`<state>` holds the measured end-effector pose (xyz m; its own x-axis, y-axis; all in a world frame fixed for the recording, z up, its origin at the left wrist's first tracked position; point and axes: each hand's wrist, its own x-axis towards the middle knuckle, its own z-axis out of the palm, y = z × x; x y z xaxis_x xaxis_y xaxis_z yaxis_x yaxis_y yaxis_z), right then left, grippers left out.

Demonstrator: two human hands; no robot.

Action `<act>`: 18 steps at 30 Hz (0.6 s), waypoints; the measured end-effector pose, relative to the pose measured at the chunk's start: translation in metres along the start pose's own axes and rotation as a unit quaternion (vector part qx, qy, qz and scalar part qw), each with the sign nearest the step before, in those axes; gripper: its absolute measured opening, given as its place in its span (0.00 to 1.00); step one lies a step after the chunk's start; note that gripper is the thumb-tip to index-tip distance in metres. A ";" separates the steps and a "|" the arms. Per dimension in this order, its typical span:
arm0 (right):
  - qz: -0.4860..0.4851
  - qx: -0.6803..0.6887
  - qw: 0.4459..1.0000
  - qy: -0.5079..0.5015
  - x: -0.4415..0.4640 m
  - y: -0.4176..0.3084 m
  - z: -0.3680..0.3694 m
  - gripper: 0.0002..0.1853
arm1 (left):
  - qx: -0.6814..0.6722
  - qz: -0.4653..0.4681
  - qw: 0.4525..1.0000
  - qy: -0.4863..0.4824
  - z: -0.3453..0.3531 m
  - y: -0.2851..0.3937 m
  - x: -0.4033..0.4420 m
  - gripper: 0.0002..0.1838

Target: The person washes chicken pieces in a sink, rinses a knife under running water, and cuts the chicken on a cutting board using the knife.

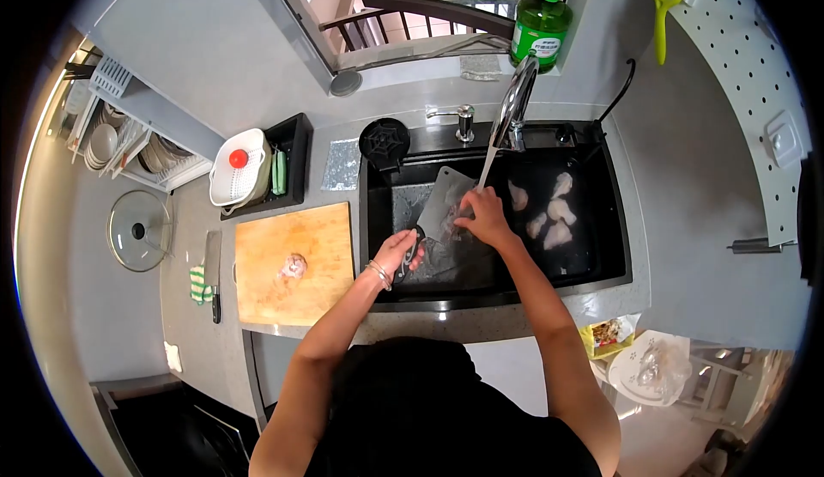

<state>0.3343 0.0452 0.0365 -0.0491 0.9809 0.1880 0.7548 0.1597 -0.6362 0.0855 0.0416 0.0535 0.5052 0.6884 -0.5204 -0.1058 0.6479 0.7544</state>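
Observation:
My left hand (400, 255) is wrapped around the black handle of a cleaver (444, 192), over the left part of the black sink (502, 292). The cleaver's broad grey blade points away from me and is wet. Water runs from the faucet (517, 99) onto my right hand (485, 218). That hand has its fingers bent and slightly apart against the right side of the blade; its palm is hidden. In the right part of the sink lie several pieces of raw meat (560, 212).
Left of the sink, a wooden cutting board (266, 292) bears one piece of raw meat (293, 265). Beyond it are a knife (212, 267), a glass lid (140, 230) and a white basket (227, 187) with a red item. A green soap bottle (541, 30) stands behind the faucet.

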 end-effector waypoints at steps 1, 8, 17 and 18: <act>0.002 -0.004 1.000 0.000 0.000 0.000 -0.001 0.18 | 0.001 0.001 1.000 -0.002 0.001 0.000 0.000 0.14; 0.014 -0.015 0.999 0.038 0.003 0.000 -0.001 0.17 | 0.012 0.008 1.000 -0.018 0.001 0.001 0.005 0.15; -0.051 0.069 0.996 0.025 0.006 -0.026 0.007 0.11 | 0.033 0.010 0.999 -0.028 0.013 0.004 0.007 0.14; -0.029 0.088 0.996 0.018 0.007 -0.023 0.009 0.11 | 0.035 0.006 0.999 -0.025 0.014 0.004 0.007 0.14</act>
<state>0.3107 0.0495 0.0459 -0.0628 0.9656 0.2524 0.6253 0.2352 -0.7441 0.1005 0.0448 0.0580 0.5460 0.6781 -0.4921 -0.0533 0.6143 0.7873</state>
